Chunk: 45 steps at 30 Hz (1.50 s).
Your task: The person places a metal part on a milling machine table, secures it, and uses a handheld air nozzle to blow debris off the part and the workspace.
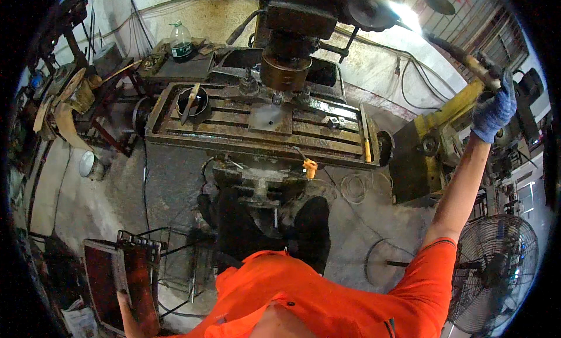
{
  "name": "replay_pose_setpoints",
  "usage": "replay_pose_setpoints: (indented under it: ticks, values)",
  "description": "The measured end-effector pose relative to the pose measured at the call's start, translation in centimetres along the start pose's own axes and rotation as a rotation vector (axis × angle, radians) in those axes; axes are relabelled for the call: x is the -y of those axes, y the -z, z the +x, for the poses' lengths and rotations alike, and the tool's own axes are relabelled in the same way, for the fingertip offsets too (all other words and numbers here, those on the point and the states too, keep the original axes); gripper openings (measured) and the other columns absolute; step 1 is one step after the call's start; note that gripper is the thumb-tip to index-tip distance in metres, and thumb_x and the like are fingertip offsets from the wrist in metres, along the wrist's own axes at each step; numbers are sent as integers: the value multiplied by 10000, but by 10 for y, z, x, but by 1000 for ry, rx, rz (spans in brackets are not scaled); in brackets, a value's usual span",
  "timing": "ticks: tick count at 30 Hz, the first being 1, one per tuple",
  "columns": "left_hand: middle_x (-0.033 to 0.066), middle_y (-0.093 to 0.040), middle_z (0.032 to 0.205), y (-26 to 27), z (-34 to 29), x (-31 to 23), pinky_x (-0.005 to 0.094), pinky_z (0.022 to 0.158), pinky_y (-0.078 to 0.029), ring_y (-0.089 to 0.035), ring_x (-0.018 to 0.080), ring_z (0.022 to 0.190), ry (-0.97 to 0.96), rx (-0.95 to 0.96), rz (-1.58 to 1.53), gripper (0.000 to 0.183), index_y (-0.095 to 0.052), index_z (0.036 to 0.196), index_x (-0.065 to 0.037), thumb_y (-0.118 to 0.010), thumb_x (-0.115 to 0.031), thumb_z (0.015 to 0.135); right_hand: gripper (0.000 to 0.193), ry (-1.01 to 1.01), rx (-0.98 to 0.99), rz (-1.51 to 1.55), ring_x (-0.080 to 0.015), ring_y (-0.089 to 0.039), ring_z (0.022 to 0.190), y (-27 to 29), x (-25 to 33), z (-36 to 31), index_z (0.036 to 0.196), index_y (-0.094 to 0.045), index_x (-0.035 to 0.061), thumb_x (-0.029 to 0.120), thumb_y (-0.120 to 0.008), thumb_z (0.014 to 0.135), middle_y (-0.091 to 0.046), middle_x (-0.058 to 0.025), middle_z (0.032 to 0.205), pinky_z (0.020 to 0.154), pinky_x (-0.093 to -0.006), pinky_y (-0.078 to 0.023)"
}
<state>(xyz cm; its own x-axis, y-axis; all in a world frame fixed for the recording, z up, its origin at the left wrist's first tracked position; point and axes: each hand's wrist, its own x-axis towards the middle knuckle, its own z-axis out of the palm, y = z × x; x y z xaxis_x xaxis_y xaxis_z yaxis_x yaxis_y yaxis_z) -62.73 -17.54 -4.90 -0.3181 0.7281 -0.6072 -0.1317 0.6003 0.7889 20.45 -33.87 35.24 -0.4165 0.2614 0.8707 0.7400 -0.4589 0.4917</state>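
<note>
My right hand (495,111), in a blue-grey knitted glove, is raised at the far upper right. Its fingers are wrapped round the end of a long lever (480,71) that slants down from the machine head. At the lower left my left forearm (127,317) reaches over a dark red seat-like panel (140,279); the fingers of that hand cannot be made out. Before me stands a milling machine, its dark spindle head (286,69) above a slotted metal table (216,127). Directly under the spindle, a flat metal plate (270,119) lies on the table.
A round black pot (201,107) with a brush stands on the table's left end. A yellow-handled tool (367,150) lies at its right; an orange-handled tool (310,168) hangs at the front edge. A caged fan (497,268) stands beside my right arm. Cables cross the floor.
</note>
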Motion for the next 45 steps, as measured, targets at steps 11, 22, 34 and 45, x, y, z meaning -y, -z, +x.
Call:
replay_pose_setpoints:
  ticks: [11,22,34,45]
  values:
    - [73,-579,1059,-47,91,-90,354,745,-444,-553,211,908,-353,110,-404,349,-564,1084,-46,-501,-292,845,199,-1500,702,1052,-138,-510,636,19,190,-317,860,-626,6,195,-596,805,-590,-20,767,572,-254,-418]
    - [82,-544,937,-230,-6,-130,424,802,-482,-573,249,827,-517,655,-580,307,-464,1065,-54,-590,-155,804,328,-1784,1304,1038,-90,-516,692,-60,335,-437,943,-598,63,306,-689,742,-600,-2,822,582,-251,-385]
    - [124,-557,900,-308,6,-110,403,745,-507,-606,261,763,-455,669,-291,463,-397,1126,83,-631,-146,799,282,-1376,638,1038,-101,-472,520,5,250,-235,969,-557,58,187,-668,745,-505,-22,622,435,-264,-426]
    - [1,-509,670,-369,-23,-102,275,492,-429,-485,103,542,-531,720,-145,204,-523,769,-64,-637,-225,817,403,-620,1595,449,-335,-617,835,-124,290,-166,860,-655,32,394,-542,724,-635,-192,884,743,-388,-486]
